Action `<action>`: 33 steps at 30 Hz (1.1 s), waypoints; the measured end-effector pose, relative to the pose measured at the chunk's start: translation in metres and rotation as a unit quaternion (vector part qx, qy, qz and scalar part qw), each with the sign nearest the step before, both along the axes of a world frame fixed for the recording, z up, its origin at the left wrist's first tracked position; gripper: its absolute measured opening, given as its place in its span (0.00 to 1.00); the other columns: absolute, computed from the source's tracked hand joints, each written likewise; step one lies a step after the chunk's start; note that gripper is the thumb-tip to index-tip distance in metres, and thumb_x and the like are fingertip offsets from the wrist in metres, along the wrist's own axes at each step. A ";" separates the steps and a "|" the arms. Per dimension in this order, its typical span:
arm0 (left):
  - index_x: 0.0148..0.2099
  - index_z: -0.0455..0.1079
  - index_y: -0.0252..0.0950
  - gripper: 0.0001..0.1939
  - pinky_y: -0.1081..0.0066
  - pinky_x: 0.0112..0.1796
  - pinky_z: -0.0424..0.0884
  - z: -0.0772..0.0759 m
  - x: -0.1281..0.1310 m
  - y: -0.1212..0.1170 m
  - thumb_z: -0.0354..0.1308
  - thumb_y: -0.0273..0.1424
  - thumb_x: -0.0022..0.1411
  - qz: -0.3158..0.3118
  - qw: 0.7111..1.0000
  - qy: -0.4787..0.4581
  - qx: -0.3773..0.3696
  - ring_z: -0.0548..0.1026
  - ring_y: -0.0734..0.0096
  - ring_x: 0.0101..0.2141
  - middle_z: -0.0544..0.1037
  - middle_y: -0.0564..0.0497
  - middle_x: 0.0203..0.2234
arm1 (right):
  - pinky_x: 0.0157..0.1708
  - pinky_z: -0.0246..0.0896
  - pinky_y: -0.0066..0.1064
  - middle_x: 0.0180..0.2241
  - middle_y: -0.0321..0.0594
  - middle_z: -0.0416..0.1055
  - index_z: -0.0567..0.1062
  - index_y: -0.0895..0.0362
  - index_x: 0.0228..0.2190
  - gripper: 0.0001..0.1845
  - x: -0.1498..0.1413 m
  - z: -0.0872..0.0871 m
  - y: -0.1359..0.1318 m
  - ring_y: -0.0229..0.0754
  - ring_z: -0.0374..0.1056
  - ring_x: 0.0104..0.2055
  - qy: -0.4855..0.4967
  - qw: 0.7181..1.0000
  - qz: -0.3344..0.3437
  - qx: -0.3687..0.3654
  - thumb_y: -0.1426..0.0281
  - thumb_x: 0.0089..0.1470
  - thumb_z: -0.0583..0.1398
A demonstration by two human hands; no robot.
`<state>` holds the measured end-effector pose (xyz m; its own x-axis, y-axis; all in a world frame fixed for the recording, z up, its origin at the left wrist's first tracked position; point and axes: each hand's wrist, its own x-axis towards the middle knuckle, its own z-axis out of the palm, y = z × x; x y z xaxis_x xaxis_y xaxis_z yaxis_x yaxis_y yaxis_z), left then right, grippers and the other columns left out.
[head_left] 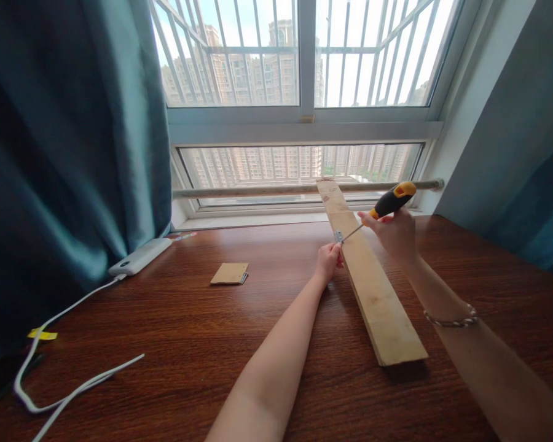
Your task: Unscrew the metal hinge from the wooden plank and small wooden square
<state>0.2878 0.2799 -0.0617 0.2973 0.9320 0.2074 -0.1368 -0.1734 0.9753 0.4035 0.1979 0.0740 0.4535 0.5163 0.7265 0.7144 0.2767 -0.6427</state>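
Note:
A long pale wooden plank point(373, 288) lies on the dark wooden table point(188, 344), its far end propped on a metal rail by the window. My right hand point(394, 232) is closed around a screwdriver with a black and yellow handle point(391, 199); its thin shaft points down-left to a small metal bracket point(338, 236) at the plank's left edge. My left hand point(328, 259) pinches that bracket against the plank's side. A beaded bracelet point(451, 319) sits on my right wrist.
A small cardboard piece point(230, 273) lies on the table left of the plank. A white power bank point(141, 256) with white cables point(59, 380) rests at the left by a teal curtain point(64, 141). The metal rail point(258, 191) runs along the barred window.

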 end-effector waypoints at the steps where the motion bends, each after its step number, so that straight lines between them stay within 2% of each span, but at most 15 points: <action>1: 0.19 0.59 0.36 0.19 0.75 0.16 0.60 -0.001 0.001 0.001 0.49 0.40 0.57 0.006 1.000 0.002 0.004 0.63 0.76 0.12 0.63 0.56 0.11 | 0.19 0.62 0.32 0.23 0.40 0.69 0.69 0.59 0.28 0.27 -0.001 -0.001 0.001 0.43 0.65 0.20 -0.004 1.000 -0.018 0.003 0.51 0.36 0.68; 3: 0.19 0.59 0.36 0.18 0.75 0.15 0.60 -0.001 0.002 0.001 0.48 0.39 0.57 0.014 1.000 0.005 0.004 0.63 0.76 0.12 0.63 0.56 0.11 | 0.16 0.58 0.29 0.23 0.39 0.70 0.70 0.60 0.30 0.27 -0.003 -0.001 0.001 0.39 0.63 0.17 0.036 0.999 0.025 -0.002 0.51 0.36 0.68; 6: 0.18 0.58 0.36 0.17 0.75 0.15 0.59 0.003 0.004 -0.001 0.48 0.38 0.56 0.022 1.000 0.005 -0.012 0.63 0.75 0.12 0.63 0.56 0.10 | 0.12 0.55 0.25 0.27 0.40 0.72 0.71 0.60 0.33 0.29 -0.006 0.006 -0.005 0.34 0.59 0.14 0.140 0.974 0.175 -0.021 0.53 0.35 0.69; 9: 0.18 0.58 0.36 0.17 0.75 0.15 0.59 0.010 0.004 -0.006 0.49 0.37 0.56 0.038 0.999 0.014 -0.029 0.62 0.76 0.12 0.63 0.56 0.10 | 0.19 0.66 0.27 0.32 0.41 0.72 0.71 0.60 0.33 0.27 -0.004 0.016 -0.014 0.36 0.66 0.20 0.198 0.929 0.310 -0.048 0.57 0.34 0.71; 12: 0.17 0.58 0.36 0.17 0.76 0.15 0.58 0.015 0.005 -0.009 0.50 0.36 0.56 0.056 0.997 0.029 -0.033 0.62 0.76 0.12 0.62 0.55 0.09 | 0.27 0.71 0.32 0.35 0.42 0.72 0.72 0.59 0.33 0.25 -0.002 0.024 -0.021 0.40 0.70 0.26 0.198 0.902 0.376 -0.070 0.60 0.33 0.71; 14: 0.17 0.59 0.36 0.17 0.75 0.15 0.58 0.016 0.005 -0.010 0.50 0.36 0.55 0.065 0.997 0.036 -0.038 0.63 0.75 0.12 0.63 0.55 0.09 | 0.25 0.70 0.33 0.33 0.42 0.72 0.72 0.60 0.31 0.25 -0.003 0.024 -0.022 0.42 0.70 0.25 0.169 0.920 0.345 -0.073 0.58 0.34 0.71; 17: 0.17 0.59 0.36 0.17 0.76 0.16 0.58 0.017 0.006 -0.010 0.51 0.37 0.55 0.074 0.995 0.040 -0.044 0.62 0.76 0.12 0.63 0.55 0.09 | 0.21 0.67 0.34 0.25 0.41 0.71 0.71 0.60 0.27 0.24 -0.005 0.017 -0.017 0.44 0.68 0.21 0.079 0.984 0.156 -0.045 0.56 0.34 0.70; 19: 0.16 0.58 0.36 0.18 0.76 0.16 0.58 0.018 0.007 -0.010 0.52 0.37 0.54 0.078 0.995 0.040 -0.044 0.62 0.77 0.12 0.62 0.55 0.09 | 0.21 0.66 0.34 0.20 0.40 0.68 0.70 0.59 0.24 0.22 -0.007 0.012 -0.012 0.45 0.67 0.20 0.033 0.999 0.034 -0.015 0.55 0.36 0.69; 20: 0.16 0.58 0.36 0.18 0.76 0.16 0.58 0.018 0.006 -0.010 0.52 0.37 0.54 0.078 0.995 0.040 -0.043 0.61 0.77 0.12 0.62 0.55 0.09 | 0.20 0.65 0.34 0.19 0.39 0.68 0.70 0.59 0.24 0.22 -0.007 0.010 -0.011 0.45 0.67 0.19 0.032 0.999 0.015 -0.008 0.55 0.37 0.68; 21: 0.16 0.59 0.36 0.18 0.76 0.16 0.58 0.018 0.006 -0.010 0.52 0.37 0.54 0.078 0.995 0.041 -0.041 0.61 0.77 0.12 0.62 0.55 0.09 | 0.18 0.64 0.33 0.20 0.40 0.69 0.71 0.59 0.26 0.22 -0.007 0.010 -0.010 0.44 0.66 0.19 0.049 0.998 0.028 -0.005 0.55 0.37 0.68; 24: 0.16 0.59 0.36 0.18 0.76 0.16 0.57 0.017 0.006 -0.009 0.50 0.35 0.55 0.076 0.996 0.045 -0.032 0.61 0.76 0.12 0.62 0.55 0.09 | 0.15 0.64 0.31 0.27 0.42 0.73 0.72 0.60 0.31 0.25 -0.004 0.015 -0.014 0.43 0.67 0.19 0.150 0.974 0.167 -0.028 0.57 0.34 0.70; 26: 0.16 0.58 0.36 0.18 0.76 0.16 0.57 0.015 0.006 -0.008 0.50 0.35 0.55 0.077 0.996 0.046 -0.025 0.61 0.76 0.12 0.62 0.55 0.09 | 0.18 0.68 0.31 0.31 0.44 0.73 0.73 0.60 0.32 0.26 -0.002 0.023 -0.020 0.44 0.70 0.23 0.208 0.944 0.251 -0.057 0.61 0.30 0.71; 28: 0.16 0.59 0.36 0.17 0.76 0.16 0.57 0.014 0.006 -0.008 0.50 0.35 0.55 0.079 0.996 0.045 -0.020 0.62 0.76 0.12 0.62 0.55 0.09 | 0.23 0.72 0.33 0.33 0.45 0.73 0.73 0.61 0.30 0.26 0.001 0.031 -0.025 0.46 0.71 0.27 0.237 0.919 0.303 -0.087 0.65 0.26 0.72; 31: 0.16 0.59 0.36 0.17 0.76 0.17 0.57 0.013 0.006 -0.007 0.51 0.35 0.54 0.083 0.995 0.046 -0.013 0.62 0.76 0.12 0.62 0.55 0.09 | 0.26 0.73 0.37 0.33 0.45 0.73 0.73 0.61 0.28 0.25 0.004 0.035 -0.028 0.48 0.72 0.28 0.223 0.915 0.319 -0.104 0.65 0.25 0.73; 33: 0.16 0.60 0.36 0.17 0.76 0.17 0.57 0.014 0.006 -0.007 0.50 0.35 0.54 0.084 0.995 0.048 -0.008 0.62 0.75 0.13 0.62 0.55 0.09 | 0.25 0.72 0.38 0.31 0.45 0.73 0.73 0.60 0.26 0.24 0.003 0.031 -0.025 0.48 0.71 0.27 0.180 0.945 0.258 -0.087 0.62 0.27 0.72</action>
